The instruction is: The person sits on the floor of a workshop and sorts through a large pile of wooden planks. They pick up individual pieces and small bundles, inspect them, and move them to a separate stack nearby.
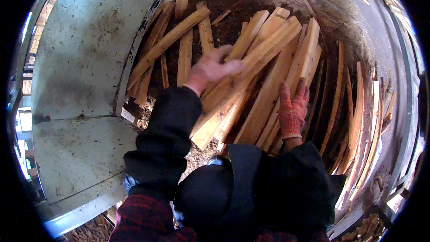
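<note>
My left hand (214, 68), in a pinkish work glove and blurred by motion, is over the left edge of a long wooden plank (264, 54). Its thumb and fingers look spread apart, and I cannot tell whether it touches the wood. My right hand (293, 110), in an orange-red knit glove, has its fingers stretched out against a thick plank (309, 47) standing on the right of the pile. Neither hand is wrapped around a piece. Several more planks lie slanted side by side between the hands, such as a wide board (264, 103).
A pale green metal panel (85, 62) with dark stains rises on the left. Loose wooden strips (168, 45) lean beside it. Thin bark-edged slats (358, 116) stand along the curved grey wall (385, 31) on the right. Sawdust (197, 157) covers the ground near me.
</note>
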`<state>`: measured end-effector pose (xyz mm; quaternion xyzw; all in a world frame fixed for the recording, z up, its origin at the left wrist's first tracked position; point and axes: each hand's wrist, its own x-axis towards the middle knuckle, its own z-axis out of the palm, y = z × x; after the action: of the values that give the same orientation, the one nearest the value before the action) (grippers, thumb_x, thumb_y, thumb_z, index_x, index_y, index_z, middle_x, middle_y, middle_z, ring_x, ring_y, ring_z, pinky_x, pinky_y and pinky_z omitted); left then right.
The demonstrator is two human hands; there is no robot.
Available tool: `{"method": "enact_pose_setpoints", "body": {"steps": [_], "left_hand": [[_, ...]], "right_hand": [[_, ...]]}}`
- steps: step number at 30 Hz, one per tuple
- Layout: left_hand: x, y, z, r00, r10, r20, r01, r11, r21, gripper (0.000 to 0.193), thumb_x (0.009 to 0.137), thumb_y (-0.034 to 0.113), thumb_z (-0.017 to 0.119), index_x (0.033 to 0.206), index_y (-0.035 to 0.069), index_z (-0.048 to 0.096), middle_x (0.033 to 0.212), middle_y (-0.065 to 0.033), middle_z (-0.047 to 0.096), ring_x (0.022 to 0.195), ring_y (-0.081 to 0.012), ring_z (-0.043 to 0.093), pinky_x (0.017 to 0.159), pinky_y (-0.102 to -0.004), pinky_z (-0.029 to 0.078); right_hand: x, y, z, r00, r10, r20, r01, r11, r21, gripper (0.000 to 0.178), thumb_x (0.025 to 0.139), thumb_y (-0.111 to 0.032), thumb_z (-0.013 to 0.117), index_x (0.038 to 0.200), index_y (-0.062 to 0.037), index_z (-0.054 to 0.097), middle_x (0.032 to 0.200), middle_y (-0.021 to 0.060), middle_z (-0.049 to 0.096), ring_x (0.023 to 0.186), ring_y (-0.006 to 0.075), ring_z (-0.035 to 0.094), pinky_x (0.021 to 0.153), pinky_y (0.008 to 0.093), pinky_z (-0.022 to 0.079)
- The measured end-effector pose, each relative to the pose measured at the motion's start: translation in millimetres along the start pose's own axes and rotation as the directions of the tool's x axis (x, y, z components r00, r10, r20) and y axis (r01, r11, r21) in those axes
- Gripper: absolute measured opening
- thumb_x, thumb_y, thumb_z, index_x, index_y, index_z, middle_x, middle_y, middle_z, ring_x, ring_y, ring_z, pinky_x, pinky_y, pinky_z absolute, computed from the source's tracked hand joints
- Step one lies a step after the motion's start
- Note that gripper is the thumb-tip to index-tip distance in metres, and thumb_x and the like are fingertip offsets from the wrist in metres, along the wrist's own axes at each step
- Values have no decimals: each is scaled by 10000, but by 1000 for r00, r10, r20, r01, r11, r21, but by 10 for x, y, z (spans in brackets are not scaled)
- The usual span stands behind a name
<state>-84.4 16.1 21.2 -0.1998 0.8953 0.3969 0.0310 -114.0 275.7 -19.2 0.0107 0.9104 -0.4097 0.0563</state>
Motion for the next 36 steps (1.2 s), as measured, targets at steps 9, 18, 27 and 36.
{"method": "enact_pose_setpoints", "body": {"steps": [9,18,27,36], "left_hand": [[610,-2525,-1401,944,-163,-286,310,733,606,990,679,442,773,1457,51,302,1411,-257,424,1287,-417,429,1055,-430,386],[846,-2592,-1374,932,-348,-102,338,734,589,991,667,434,789,1448,72,298,1288,-233,553,1175,-430,537,994,-443,441],[434,-1973,-336,887,-406,-219,449,869,208,915,616,370,844,1301,-64,420,1176,-252,617,1104,-367,606,940,-396,476],[107,-1221,-252,882,-427,-202,382,896,-225,680,667,247,828,1226,-13,541,1077,-114,668,960,-228,649,837,-363,516]], "right_hand": [[6,20,36,1000,9,-9,-9,999,30,765,894,-476,611,1446,-20,340,1458,287,338,1373,420,306,1117,424,283],[13,68,59,999,-34,-18,34,999,9,703,920,-412,595,1442,-14,343,1452,228,378,1375,387,315,1122,407,282],[21,5,35,1000,0,-6,0,999,39,693,919,-442,581,1436,-36,362,1459,244,357,1339,408,362,1078,441,337],[28,47,112,1000,-9,-20,10,1000,10,706,911,-496,565,1439,-69,371,1442,273,353,1317,436,378,1067,452,354]]}}
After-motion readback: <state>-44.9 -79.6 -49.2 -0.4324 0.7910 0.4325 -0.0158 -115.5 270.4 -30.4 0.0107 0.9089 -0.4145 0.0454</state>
